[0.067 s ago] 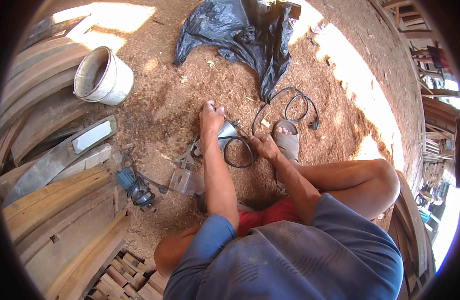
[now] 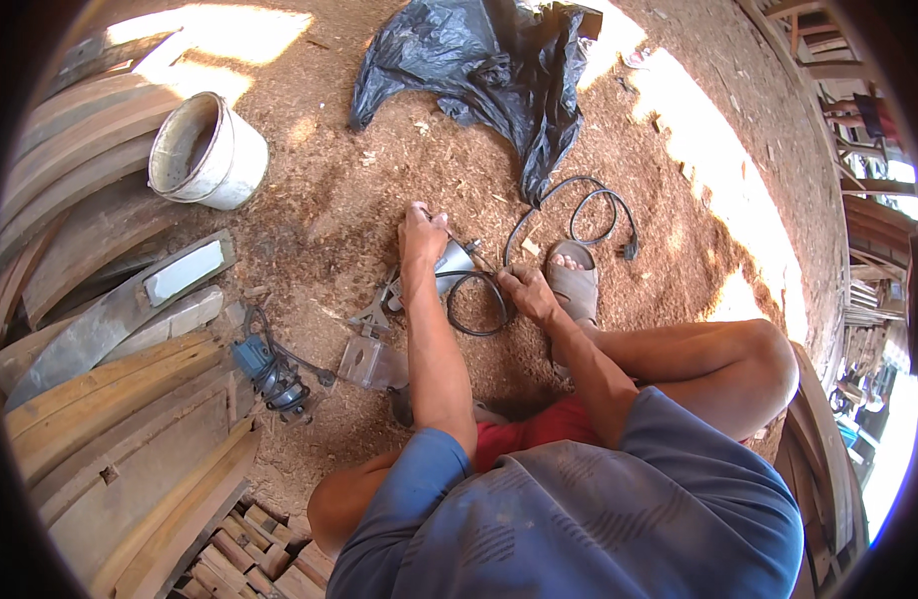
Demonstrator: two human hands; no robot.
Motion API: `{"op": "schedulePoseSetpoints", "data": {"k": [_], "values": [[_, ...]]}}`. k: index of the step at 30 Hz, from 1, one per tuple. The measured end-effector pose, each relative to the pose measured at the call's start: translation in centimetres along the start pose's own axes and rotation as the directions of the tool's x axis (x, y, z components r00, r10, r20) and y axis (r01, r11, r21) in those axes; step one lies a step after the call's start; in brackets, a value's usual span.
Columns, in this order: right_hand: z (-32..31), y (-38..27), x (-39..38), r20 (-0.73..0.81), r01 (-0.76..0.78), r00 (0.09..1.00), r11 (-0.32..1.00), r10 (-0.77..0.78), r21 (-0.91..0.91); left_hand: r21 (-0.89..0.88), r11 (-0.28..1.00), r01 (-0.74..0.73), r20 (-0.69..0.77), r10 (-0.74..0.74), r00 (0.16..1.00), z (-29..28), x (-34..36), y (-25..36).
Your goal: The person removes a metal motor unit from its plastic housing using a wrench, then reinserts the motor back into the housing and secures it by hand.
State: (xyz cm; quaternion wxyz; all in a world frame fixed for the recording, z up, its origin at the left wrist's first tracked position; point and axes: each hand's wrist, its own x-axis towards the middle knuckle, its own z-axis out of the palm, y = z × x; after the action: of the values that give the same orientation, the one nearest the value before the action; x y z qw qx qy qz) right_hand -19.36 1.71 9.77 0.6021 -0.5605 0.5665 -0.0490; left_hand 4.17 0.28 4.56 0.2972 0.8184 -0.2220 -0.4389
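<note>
My left hand (image 2: 423, 236) is closed, its fingers curled round something dark and small that I cannot make out. Just beneath it a silver-grey power tool (image 2: 453, 264) lies on the ground, partly hidden by my left wrist and forearm. With thumb and fingers pinched, my right hand (image 2: 528, 292) grips the black power cord (image 2: 506, 245). A round loop of the cord hangs between my hands, beside the tool. Beyond my right hand the cord curls away to a black plug (image 2: 630, 252). A clear plastic guard-like piece (image 2: 371, 361) sits left of my left forearm.
Sawdust covers the ground (image 2: 324, 240). A blue and black power tool (image 2: 266, 371) lies at left by stacked curved boards (image 2: 115, 454). Farther off stand a white bucket (image 2: 237, 165) and a crumpled black plastic bag (image 2: 459, 60). My sandalled foot (image 2: 576, 285) is beside my right hand.
</note>
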Motion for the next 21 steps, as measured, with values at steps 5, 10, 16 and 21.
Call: {"op": "schedulePoseSetpoints", "data": {"k": [5,10,16,21], "values": [[0.1,0.3,0.1,-0.005,-0.003,1.0,0.995,0.003,0.097,0.043,0.997,0.058,0.065,-0.06,0.996,-0.6,-0.4,1.4],[0.8,1.0,0.6,-0.018,0.105,0.994,0.994,-0.105,0.029,0.057,0.995,0.082,0.053,-0.085,0.995,-1.1,-0.5,1.8],[1.9,0.4,0.5,-0.109,0.055,0.993,0.998,-0.054,0.008,0.016,0.994,0.106,0.067,-0.107,0.992,-1.4,-1.7,3.1],[1.8,-1.0,-0.1,-0.11,0.025,0.993,0.999,-0.029,-0.037,-0.149,0.987,0.054,-0.033,-0.06,0.998,0.8,-0.7,0.3]]}}
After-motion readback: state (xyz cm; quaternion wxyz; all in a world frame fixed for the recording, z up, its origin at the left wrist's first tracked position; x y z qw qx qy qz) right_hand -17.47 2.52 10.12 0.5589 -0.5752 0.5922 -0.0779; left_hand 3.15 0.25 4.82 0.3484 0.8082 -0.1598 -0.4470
